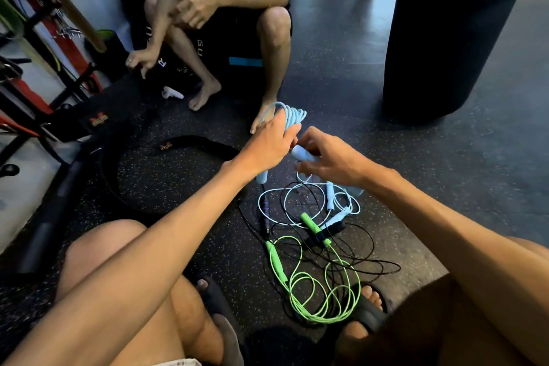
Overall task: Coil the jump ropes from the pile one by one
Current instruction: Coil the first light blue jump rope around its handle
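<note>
My left hand [271,144] grips a light blue jump rope [292,115] wound into several loops that stick out above my fingers; one of its handles [262,177] hangs below my palm. My right hand [328,157] holds the rope's other light blue handle [298,153] right beside the left hand. On the floor below lies the pile [312,235]: a green rope [323,297] with green handles, a thin black rope [371,264], and another pale blue-white rope [335,202], all tangled.
Another person sits opposite, barefoot, one foot [261,119] just behind the coil. A black belt [178,145] lies curved on the speckled rubber floor to the left. A black punching bag [445,33] stands at the right. My own knees and sandalled feet [219,312] frame the pile.
</note>
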The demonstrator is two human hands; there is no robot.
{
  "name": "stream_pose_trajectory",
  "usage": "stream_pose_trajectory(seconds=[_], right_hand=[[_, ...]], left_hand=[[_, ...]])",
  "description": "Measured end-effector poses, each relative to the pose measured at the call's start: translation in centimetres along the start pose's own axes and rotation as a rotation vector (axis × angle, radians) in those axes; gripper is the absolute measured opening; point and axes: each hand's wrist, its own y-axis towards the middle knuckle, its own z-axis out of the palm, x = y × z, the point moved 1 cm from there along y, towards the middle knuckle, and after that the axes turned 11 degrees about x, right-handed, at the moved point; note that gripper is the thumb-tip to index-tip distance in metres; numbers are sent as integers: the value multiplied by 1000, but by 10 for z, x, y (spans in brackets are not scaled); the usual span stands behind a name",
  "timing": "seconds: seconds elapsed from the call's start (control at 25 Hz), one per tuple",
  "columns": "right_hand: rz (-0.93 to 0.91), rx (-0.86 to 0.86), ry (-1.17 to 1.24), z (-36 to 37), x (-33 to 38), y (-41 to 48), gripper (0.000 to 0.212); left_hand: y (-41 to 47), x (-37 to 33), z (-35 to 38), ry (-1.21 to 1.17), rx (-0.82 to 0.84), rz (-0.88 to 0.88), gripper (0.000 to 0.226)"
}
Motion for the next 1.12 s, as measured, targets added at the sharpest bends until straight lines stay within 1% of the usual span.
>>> stream_pose_trajectory(seconds=[0.04, 0.12, 0.2, 0.28, 0.36, 0.44, 0.48, 0.56, 0.64, 0.8, 0.92, 0.96, 1.04, 1.12], right_hand=[[-2, -44, -135, -2, -3, -1, 36], [-19, -93, -301, -7, -6, -4, 34], [-27, -110, -395, -10, -4, -5, 30], [-38, -127, -428, -11, -3, -2, 31], [-92, -112, -370, -6, -2, 1, 44], [-135, -19, -244, 3, 4, 4, 66], [-141, 33, -191, 9, 9, 5, 74], [-127, 115, -127, 22, 23, 12, 79], [-118, 162, -76, 35, 41, 23, 71], [-166, 154, -112, 58, 74, 39, 50], [-201, 133, -151, 72, 90, 49, 48], [-208, 110, -164, 74, 94, 52, 47], [-225, 60, -183, 76, 103, 61, 44], [-226, 31, -189, 76, 115, 74, 40]], left_hand=[[0, 0, -2, 40, 58, -27, 17], [-1, -1, -4, 84, 165, -77, 24], [-1, -2, -2, 69, 260, -120, 37], [-3, 3, -2, 8, 344, -183, 42], [-7, 12, -5, -65, 404, -259, 47], [-18, 19, -13, -152, 423, -356, 51], [-24, 20, -16, -206, 431, -394, 51], [-40, 22, -28, -301, 466, -417, 47], [-60, 25, -44, -357, 499, -401, 46], [-93, 43, -81, -388, 419, -420, 39], [-106, 45, -99, -413, 392, -420, 45], [-109, 47, -102, -437, 386, -411, 44], [-113, 56, -110, -506, 354, -386, 37], [-117, 69, -120, -591, 276, -374, 28]])
